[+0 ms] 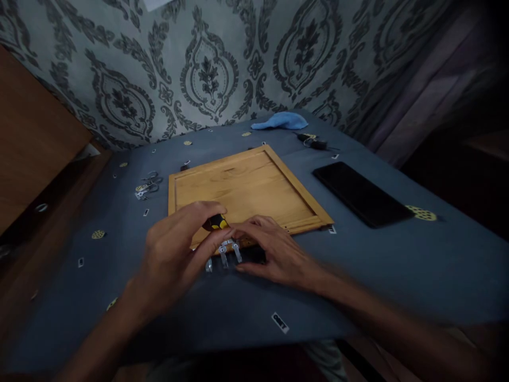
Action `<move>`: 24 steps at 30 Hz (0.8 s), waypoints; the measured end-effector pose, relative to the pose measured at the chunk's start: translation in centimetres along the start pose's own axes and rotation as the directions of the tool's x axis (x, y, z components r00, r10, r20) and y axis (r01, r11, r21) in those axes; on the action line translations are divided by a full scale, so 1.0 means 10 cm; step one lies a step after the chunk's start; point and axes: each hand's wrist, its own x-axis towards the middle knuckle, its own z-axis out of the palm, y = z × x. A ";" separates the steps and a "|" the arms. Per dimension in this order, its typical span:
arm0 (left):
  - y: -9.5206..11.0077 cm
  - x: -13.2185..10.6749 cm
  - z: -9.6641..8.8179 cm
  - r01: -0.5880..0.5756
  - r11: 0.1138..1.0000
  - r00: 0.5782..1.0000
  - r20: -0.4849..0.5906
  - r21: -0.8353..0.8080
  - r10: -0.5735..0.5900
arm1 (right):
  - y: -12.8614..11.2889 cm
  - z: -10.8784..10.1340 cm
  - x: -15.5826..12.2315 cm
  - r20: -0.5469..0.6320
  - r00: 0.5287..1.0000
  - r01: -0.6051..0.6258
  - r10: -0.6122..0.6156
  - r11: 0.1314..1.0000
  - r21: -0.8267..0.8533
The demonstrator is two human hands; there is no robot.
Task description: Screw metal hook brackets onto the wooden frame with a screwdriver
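Observation:
A light wooden framed panel lies flat on a table with a blue-grey cloth. At the panel's near edge sits a silver metal hinge. My left hand is curled around a black-and-yellow screwdriver handle, held upright over the hinge. My right hand rests flat beside it, fingers stretched out and pressing on the panel's near edge and the hinge.
A black phone lies right of the panel. More metal hardware lies at the left. A blue cloth and a small dark tool lie at the back by the patterned wall. A wooden cabinet stands at left.

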 end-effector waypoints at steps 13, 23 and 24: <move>0.01 0.10 -0.01 -0.054 0.997 0.994 0.093 0.052 0.049 | -0.01 -0.01 0.01 -0.005 1.000 0.000 0.000 1.000 -0.011; 0.01 0.11 0.00 -0.034 0.995 0.998 0.064 0.095 0.028 | 0.00 0.01 0.00 0.005 1.000 0.001 0.000 0.999 -0.037; 0.01 0.12 0.00 -0.037 0.994 0.998 0.061 0.098 0.031 | 0.00 0.01 0.00 0.005 1.000 0.002 -0.002 0.999 -0.037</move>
